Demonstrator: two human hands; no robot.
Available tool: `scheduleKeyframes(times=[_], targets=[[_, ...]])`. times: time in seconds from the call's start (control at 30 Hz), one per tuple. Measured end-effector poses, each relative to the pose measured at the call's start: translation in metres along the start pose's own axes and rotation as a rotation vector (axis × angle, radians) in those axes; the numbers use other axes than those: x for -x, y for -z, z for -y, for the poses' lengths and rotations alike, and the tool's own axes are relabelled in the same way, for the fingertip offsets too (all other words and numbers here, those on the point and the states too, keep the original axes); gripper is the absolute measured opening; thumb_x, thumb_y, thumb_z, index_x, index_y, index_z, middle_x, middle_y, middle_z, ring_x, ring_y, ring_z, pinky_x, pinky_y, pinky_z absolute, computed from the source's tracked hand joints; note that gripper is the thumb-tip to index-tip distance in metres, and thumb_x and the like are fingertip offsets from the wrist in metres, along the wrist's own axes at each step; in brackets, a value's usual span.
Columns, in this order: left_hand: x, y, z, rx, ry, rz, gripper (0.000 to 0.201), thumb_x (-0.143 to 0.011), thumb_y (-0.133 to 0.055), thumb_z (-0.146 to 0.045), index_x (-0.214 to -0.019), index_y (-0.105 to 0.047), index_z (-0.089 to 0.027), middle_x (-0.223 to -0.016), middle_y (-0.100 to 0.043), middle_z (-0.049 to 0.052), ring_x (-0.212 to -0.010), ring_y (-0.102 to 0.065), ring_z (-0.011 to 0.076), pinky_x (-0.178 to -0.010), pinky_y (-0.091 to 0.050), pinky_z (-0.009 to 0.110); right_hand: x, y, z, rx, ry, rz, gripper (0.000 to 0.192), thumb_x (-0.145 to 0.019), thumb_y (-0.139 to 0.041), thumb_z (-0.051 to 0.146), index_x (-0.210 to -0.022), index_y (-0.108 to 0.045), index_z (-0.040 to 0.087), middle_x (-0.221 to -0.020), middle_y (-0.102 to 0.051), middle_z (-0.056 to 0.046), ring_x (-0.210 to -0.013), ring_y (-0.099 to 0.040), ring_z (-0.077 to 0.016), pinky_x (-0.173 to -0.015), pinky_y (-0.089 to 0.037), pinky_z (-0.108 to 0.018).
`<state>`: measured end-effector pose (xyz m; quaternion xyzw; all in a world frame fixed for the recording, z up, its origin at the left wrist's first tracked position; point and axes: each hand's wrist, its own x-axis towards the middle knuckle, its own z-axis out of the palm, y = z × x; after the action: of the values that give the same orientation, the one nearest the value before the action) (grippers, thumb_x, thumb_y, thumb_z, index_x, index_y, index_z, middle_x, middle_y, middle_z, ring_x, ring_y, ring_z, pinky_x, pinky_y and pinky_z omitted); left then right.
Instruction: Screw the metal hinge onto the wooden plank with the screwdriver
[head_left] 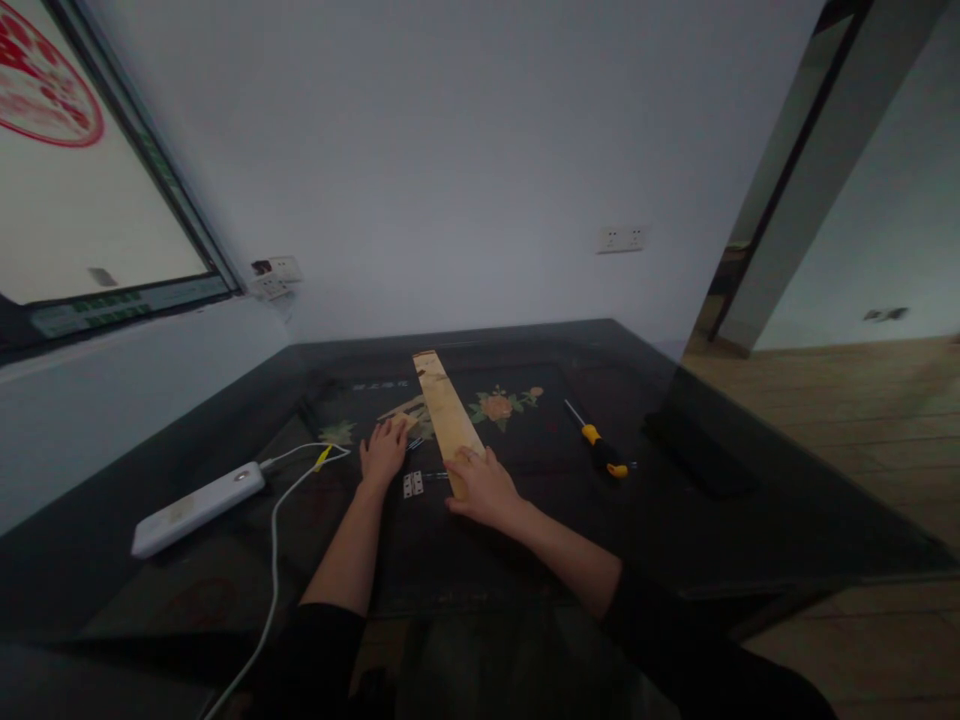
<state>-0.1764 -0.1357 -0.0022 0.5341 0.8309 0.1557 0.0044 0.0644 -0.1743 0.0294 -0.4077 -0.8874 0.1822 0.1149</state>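
Risk is that the wooden plank, pressed by the flat right hand, slides on the glass table and knocks the hinge, while the left hand lies open on a small wood piece, gripping nothing.

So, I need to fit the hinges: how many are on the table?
1 clearly: a hinge between the hands, beside the plank's near end. More may hide under the left hand.

A dark glass-topped table with a floral inlay is shown. Laid directly on it are a long wooden board, a small metal hinge just beside the board's near end, a yellow-and-black screwdriver to the right, and a white power bank with its white cable at left.
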Motion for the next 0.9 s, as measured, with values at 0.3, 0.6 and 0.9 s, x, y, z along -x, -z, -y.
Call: scheduleKeyframes(times=[0.3, 0.6, 0.9], targets=[[-0.002, -0.003, 0.002, -0.03, -0.005, 0.001, 0.049, -0.102, -0.03, -0.036, -0.147, -0.048, -0.029, -0.158, -0.04, 0.008, -0.148, -0.032, 0.0283, -0.117, -0.027, 0.058, 0.022, 0.051, -0.053, 0.028, -0.11, -0.134, 0.065, -0.09, -0.055, 0.057, -0.146, -0.05, 0.025, -0.156, -0.041, -0.014, -0.146, -0.03, -0.038, -0.115, -0.028, -0.056], [-0.004, -0.004, 0.003, 0.055, -0.011, -0.07, 0.048, -0.1, -0.036, -0.031, -0.146, -0.05, -0.027, -0.157, -0.04, 0.009, -0.144, -0.037, 0.028, -0.118, -0.029, 0.055, 0.075, 0.095, -0.146, 0.345, -0.529, -0.221, 0.06, -0.094, -0.055, 0.034, -0.151, -0.042, 0.02, -0.136, -0.053, -0.022, -0.122, -0.055, -0.0384, -0.092, -0.049, -0.047], [0.008, 0.016, -0.036, 0.458, -0.228, -0.276, 0.036, -0.093, -0.041, -0.021, -0.121, -0.064, -0.015, -0.125, -0.065, 0.012, -0.122, -0.058, 0.0233, -0.109, -0.043, 0.036, 0.059, 0.091, -0.158, 0.17, -0.543, -0.108, 0.061, -0.093, -0.045, 0.025, -0.154, -0.036, 0.029, -0.121, -0.06, -0.02, -0.105, -0.065, -0.0337, -0.083, -0.048, -0.045]])
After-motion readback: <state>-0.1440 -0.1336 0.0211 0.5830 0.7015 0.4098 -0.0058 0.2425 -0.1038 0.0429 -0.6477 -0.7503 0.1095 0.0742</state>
